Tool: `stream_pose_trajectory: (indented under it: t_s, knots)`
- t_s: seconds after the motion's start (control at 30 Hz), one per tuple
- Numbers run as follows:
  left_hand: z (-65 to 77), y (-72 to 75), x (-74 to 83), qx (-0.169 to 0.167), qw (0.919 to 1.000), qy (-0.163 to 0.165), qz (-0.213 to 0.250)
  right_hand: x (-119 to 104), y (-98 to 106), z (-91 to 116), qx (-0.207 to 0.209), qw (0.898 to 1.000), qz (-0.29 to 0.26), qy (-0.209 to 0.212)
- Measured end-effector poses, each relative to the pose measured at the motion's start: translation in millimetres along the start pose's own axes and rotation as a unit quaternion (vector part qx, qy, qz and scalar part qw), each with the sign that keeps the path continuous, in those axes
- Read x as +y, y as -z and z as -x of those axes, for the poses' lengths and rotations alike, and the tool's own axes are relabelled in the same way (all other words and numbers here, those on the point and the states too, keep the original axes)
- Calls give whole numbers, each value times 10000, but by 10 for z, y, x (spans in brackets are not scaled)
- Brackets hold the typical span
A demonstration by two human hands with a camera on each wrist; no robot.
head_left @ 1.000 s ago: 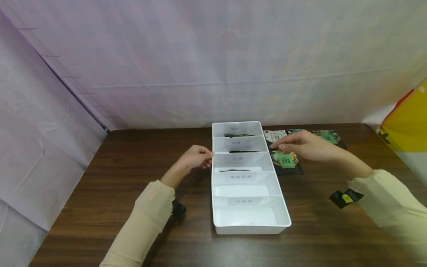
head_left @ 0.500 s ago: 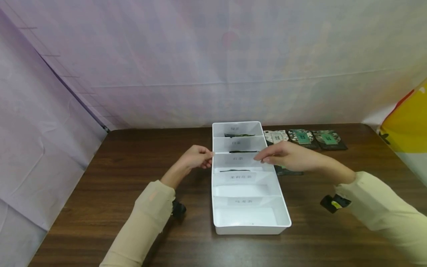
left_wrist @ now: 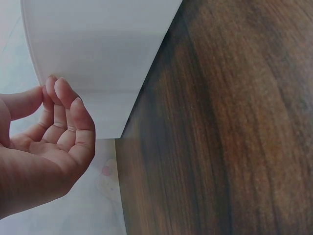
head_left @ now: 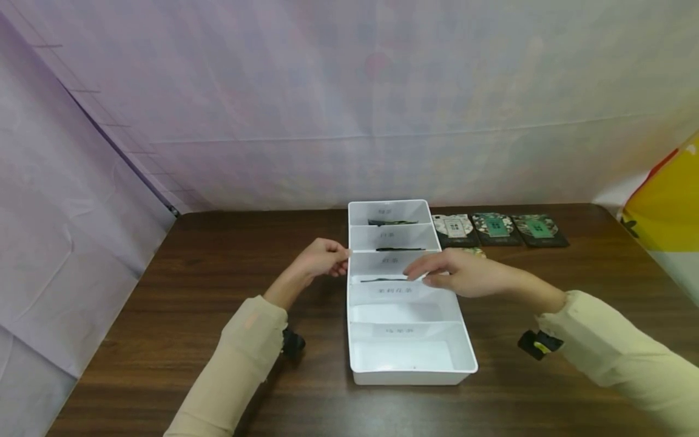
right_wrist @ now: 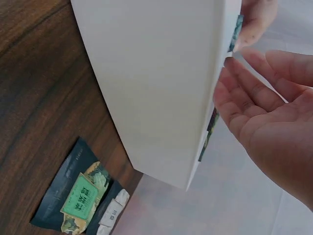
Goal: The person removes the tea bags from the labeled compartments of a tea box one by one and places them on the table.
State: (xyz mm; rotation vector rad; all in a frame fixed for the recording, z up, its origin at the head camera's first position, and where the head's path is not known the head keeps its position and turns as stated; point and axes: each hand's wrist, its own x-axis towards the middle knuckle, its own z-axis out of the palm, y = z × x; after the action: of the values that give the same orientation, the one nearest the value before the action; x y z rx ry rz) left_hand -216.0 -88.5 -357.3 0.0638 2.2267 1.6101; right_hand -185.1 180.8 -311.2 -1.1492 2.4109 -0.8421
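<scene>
A white divided box (head_left: pixel 415 377) stands lengthwise on the table, with labelled compartments in a row. My left hand (head_left: pixel 323 257) pinches its left rim between thumb and fingers, as the left wrist view shows. Over the third compartment from the back hovers my right hand (head_left: pixel 464 273), fingers loosely bent and nothing between them. Just by its fingertips a thin dark packet (head_left: pixel 382 280) stands on edge in that compartment. Two more dark packets, one (head_left: pixel 400 249) in the second compartment and one (head_left: pixel 392 222) in the rearmost, also stand upright. Whether the right fingertips touch the packet, I cannot tell.
Right of the box lie several flat packets: a white-fronted one (head_left: pixel 454 228), two green-labelled ones (head_left: pixel 496 227) (head_left: pixel 539 228), and another green-labelled packet (right_wrist: pixel 79 197) mostly hidden by my right hand in the head view. A pale curtain (head_left: pixel 306 121) hangs behind the brown table (head_left: pixel 218 273).
My right hand has moved left from above the packets to over the box, then toward me to the third compartment's packet. My left hand stays at the rim.
</scene>
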Motion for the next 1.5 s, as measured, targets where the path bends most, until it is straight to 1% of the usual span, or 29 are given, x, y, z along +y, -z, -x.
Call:
stream_pose_trajectory:
  t_s: [0.13,0.37,0.53,0.83,1.07,1.5]
  knots:
    - [-5,-3,-5,10,10000,-19,17,15,-39,-6,-87,9999,-36,-59]
    - [-11,-8,-7,19,10000,-13,59,8,-69,8,-100,9998,16,148]
    - [-18,-11,-17,26,10000,-34,42,0,-83,9,-107,9998,-6,160]
    - [-25,-4,-18,46,10000,29,4,52,-116,-3,-50,9999,112,90]
    - [-31,-10,-18,58,10000,55,-16,36,-122,26,-73,9999,74,-20]
    - [-6,-6,5,53,10000,67,-48,25,-79,42,61,9999,-38,-116]
